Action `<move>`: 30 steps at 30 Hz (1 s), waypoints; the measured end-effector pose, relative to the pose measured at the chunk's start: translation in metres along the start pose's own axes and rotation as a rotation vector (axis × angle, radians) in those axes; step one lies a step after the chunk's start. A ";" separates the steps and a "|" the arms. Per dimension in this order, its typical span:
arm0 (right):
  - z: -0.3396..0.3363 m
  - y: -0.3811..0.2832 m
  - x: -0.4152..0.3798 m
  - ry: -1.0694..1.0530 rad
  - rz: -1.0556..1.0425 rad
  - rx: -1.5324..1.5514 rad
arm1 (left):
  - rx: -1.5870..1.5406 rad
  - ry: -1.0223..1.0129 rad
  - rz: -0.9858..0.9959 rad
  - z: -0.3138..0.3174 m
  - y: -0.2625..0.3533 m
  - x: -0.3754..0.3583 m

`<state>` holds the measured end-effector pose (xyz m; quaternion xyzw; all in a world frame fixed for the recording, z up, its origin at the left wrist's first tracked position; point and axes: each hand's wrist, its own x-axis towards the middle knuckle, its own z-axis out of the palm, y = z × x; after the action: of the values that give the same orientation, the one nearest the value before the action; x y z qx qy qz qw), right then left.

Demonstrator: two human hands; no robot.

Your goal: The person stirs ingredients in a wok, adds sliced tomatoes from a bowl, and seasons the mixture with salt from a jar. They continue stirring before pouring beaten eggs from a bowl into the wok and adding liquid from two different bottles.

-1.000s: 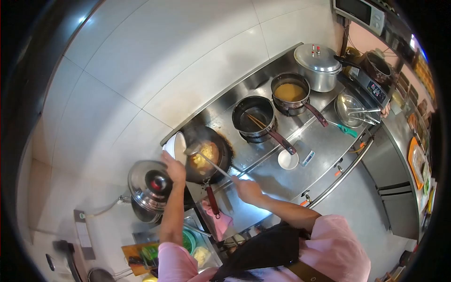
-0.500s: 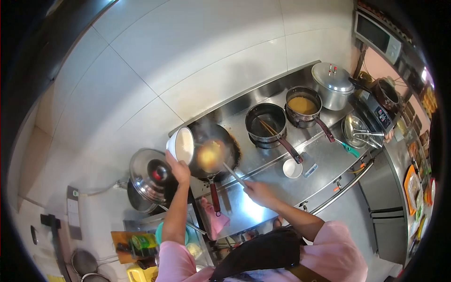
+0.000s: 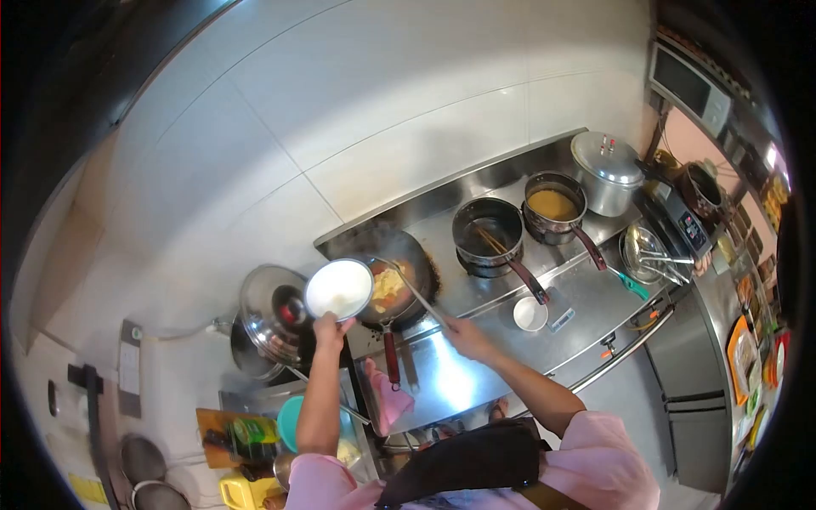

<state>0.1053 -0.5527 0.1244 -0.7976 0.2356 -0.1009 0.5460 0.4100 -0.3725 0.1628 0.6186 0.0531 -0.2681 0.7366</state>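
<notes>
My left hand (image 3: 331, 330) grips the near rim of a white bowl (image 3: 340, 286), tilted so its inside faces up, beside the wok's left edge. A little whitish residue shows in it. My right hand (image 3: 467, 338) is closed around a long metal cooking utensil (image 3: 418, 296), whose far end reaches into the wok (image 3: 422, 257); the shape of its head cannot be made out. Yellow and orange-red food (image 3: 390, 289) lies in the steaming wok, which looks like egg with tomato. The wok's dark red handle (image 3: 391, 361) points towards me, untouched.
A saucepan with chopsticks (image 3: 488, 228), a saucepan of brownish liquid (image 3: 554, 200) and a pressure cooker (image 3: 608, 174) stand to the right. A small white bowl (image 3: 530, 314) sits in front. At left are a lidded pot (image 3: 270, 310) and a pink cloth (image 3: 388, 399).
The white bowl has tipped from nearly on its side above the wok to facing up, and moved slightly left and down. The utensil's head has swung towards the wok's far side, uncovering the food.
</notes>
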 end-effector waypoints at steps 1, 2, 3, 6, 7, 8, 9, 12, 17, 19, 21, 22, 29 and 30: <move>-0.006 0.006 -0.002 0.028 -0.018 -0.172 | -0.126 -0.012 -0.033 -0.014 -0.002 -0.008; -0.017 0.001 -0.007 0.057 -0.039 -0.345 | -0.158 -0.031 -0.051 -0.035 -0.008 -0.011; -0.028 -0.011 -0.010 0.087 -0.065 -0.519 | -0.150 -0.010 -0.041 -0.045 -0.009 -0.026; -0.044 -0.053 -0.008 -0.070 0.039 -0.765 | -0.126 0.067 0.002 -0.079 -0.021 -0.082; -0.037 -0.049 0.001 -0.071 0.045 -0.768 | -0.112 0.096 0.029 -0.087 -0.030 -0.098; -0.024 -0.038 0.013 -0.072 0.051 -0.769 | -0.097 0.125 0.055 -0.096 -0.037 -0.115; -0.012 -0.029 0.024 -0.070 0.058 -0.769 | -0.100 0.142 0.052 -0.106 -0.043 -0.133; 0.001 -0.009 0.040 -0.014 -0.050 -0.773 | -0.125 0.185 0.083 -0.128 -0.048 -0.180; 0.018 -0.004 0.051 -0.032 -0.029 -0.815 | -0.155 0.267 0.067 -0.159 -0.068 -0.240; 0.017 0.004 0.053 -0.067 -0.082 -0.875 | -0.163 0.283 0.074 -0.161 -0.080 -0.251; 0.007 -0.001 0.029 -0.092 -0.116 -0.955 | -0.165 0.296 0.078 -0.162 -0.090 -0.260; -0.005 -0.014 0.017 -0.114 -0.089 -0.982 | -0.164 0.275 0.057 -0.158 -0.094 -0.265; -0.027 -0.010 0.039 -0.096 -0.088 -0.937 | -0.016 0.058 -0.143 -0.079 -0.108 -0.312; -0.026 -0.003 0.045 -0.080 -0.110 -0.898 | 0.011 -0.004 -0.187 -0.068 -0.117 -0.314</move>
<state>0.1339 -0.5951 0.1329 -0.9699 0.1922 0.0132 0.1486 0.1061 -0.2156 0.1727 0.6145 0.1076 -0.3373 0.7050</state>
